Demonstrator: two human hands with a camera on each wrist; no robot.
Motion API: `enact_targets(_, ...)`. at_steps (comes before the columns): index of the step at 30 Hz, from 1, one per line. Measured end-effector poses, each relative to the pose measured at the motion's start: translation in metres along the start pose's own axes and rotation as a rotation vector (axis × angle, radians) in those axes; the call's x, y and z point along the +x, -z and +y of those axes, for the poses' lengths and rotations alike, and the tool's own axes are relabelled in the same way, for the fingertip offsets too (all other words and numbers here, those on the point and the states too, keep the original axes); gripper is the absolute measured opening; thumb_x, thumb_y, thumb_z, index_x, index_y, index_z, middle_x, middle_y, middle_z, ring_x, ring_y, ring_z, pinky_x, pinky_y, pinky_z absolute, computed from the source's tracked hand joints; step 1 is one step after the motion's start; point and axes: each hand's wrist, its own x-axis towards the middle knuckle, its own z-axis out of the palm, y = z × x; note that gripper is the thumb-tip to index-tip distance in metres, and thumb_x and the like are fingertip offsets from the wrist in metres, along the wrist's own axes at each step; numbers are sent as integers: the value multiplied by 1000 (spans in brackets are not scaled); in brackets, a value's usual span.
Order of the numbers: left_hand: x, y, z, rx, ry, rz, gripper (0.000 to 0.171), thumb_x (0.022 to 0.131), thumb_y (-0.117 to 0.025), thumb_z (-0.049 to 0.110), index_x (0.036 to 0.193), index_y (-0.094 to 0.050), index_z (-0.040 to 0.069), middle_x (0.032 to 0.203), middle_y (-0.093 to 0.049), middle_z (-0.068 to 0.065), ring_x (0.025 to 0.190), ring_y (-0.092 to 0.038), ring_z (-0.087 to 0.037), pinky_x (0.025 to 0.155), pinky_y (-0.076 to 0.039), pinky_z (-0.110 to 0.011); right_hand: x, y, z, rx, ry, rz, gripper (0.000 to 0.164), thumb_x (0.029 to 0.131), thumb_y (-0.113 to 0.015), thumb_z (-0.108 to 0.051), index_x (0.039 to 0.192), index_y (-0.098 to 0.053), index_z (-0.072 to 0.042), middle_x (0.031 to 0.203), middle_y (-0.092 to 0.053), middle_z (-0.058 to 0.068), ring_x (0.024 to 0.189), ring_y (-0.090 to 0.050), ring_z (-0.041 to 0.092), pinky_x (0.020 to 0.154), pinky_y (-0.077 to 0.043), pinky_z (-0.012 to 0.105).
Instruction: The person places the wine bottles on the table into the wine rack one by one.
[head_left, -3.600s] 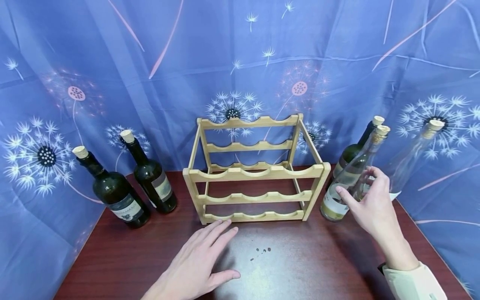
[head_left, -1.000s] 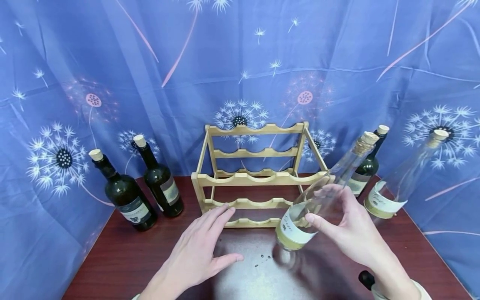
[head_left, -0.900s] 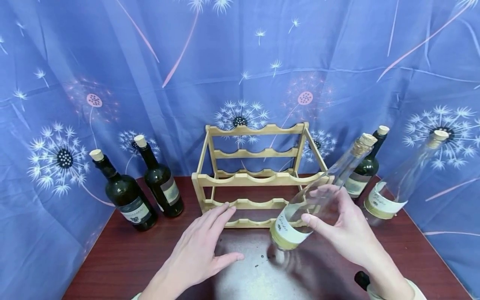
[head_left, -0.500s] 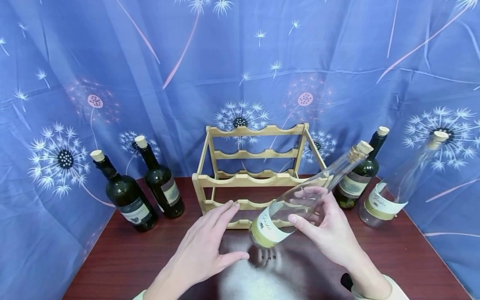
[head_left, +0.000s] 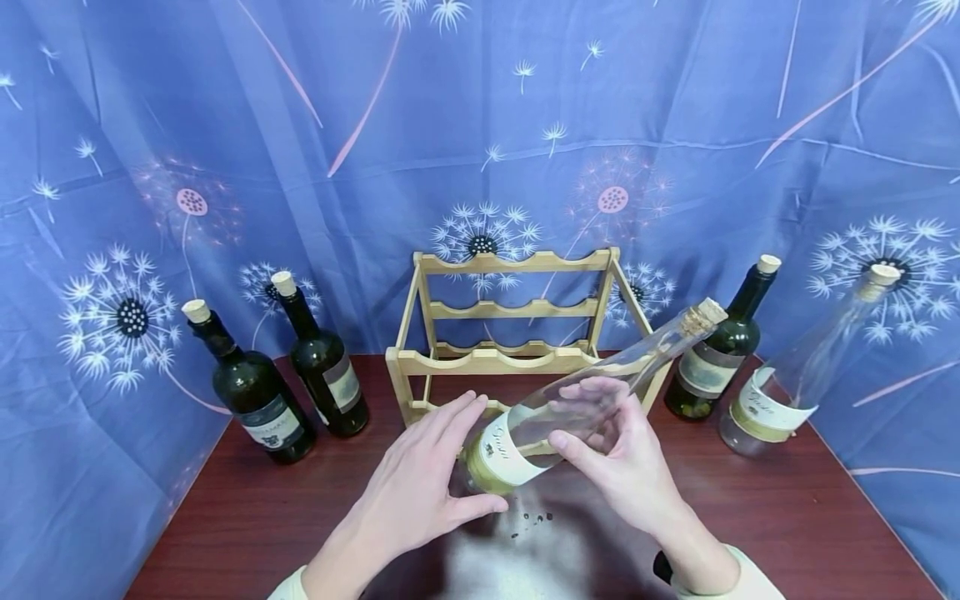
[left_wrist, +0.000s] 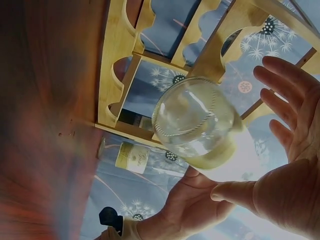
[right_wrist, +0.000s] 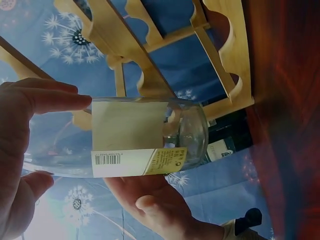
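My right hand [head_left: 626, 471] grips a clear glass wine bottle [head_left: 525, 433] round its body. The bottle is tilted in the air, its corked neck up to the right and its base toward my left hand [head_left: 420, 479]. That hand is spread beside the base, fingers nearly straight; in the left wrist view a gap shows between its fingers and the bottle base [left_wrist: 192, 120]. Behind the bottle stands a wooden wine rack [head_left: 487, 362] with scalloped rails. The right wrist view shows the bottle's back label [right_wrist: 130, 162] with a barcode.
Two dark green corked bottles, one at far left [head_left: 258, 404] and one beside it [head_left: 326, 375], stand left of the rack. To its right are a dark green bottle [head_left: 712, 367] and another clear bottle [head_left: 768, 408]. A blue dandelion-print curtain [head_left: 360, 217] hangs behind the red-brown table [head_left: 810, 525].
My right hand has taken the clear bottle from the right side, carried it left before the rack and tilted it further toward horizontal. The left hand has shifted slightly toward its base.
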Motion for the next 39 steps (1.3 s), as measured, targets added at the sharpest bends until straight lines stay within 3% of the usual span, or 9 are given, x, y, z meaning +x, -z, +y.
enact_targets(10,8,-1,2,-17,-34,27,106,69,-58,80,154,-21,27,152,-32,7,136,-31,-8,105,-36,-36,3,-16,2,114,47,-21,57,82,-68,10,127,-33,7,127,-48,26,113,-56,38,77,-55,38)
enact_targets(17,10,-1,4,-24,-9,2,108,67,-61,79,153,-22,26,147,-37,7,126,-42,-10,95,-44,-37,2,-23,4,236,64,-30,55,82,-64,14,126,-30,11,127,-45,31,113,-55,42,77,-55,37)
enact_targets(23,9,-1,4,-39,15,-18,107,67,-67,74,152,-23,25,139,-43,8,115,-48,-10,87,-49,-36,2,-26,5,380,135,-73,53,83,-57,21,124,-25,17,127,-39,37,115,-50,49,83,-51,50)
enact_targets(28,8,-1,5,-25,17,-11,107,66,-77,63,151,-25,25,127,-50,8,103,-52,-11,81,-50,-35,2,-27,6,422,145,-80,53,83,-57,22,124,-23,19,127,-37,39,116,-48,50,84,-49,55)
enact_targets(33,8,-1,4,4,-1,22,104,63,-82,54,149,-31,23,115,-53,9,96,-53,-10,77,-49,-32,1,-27,8,453,135,-87,53,83,-56,22,124,-22,18,128,-37,37,117,-48,49,84,-48,57)
enact_targets(39,7,1,3,23,-19,34,99,64,-80,55,146,-35,23,114,-54,10,97,-53,-8,79,-49,-29,0,-27,9,472,95,-94,55,84,-56,20,129,-26,10,130,-39,34,119,-47,48,87,-46,56)
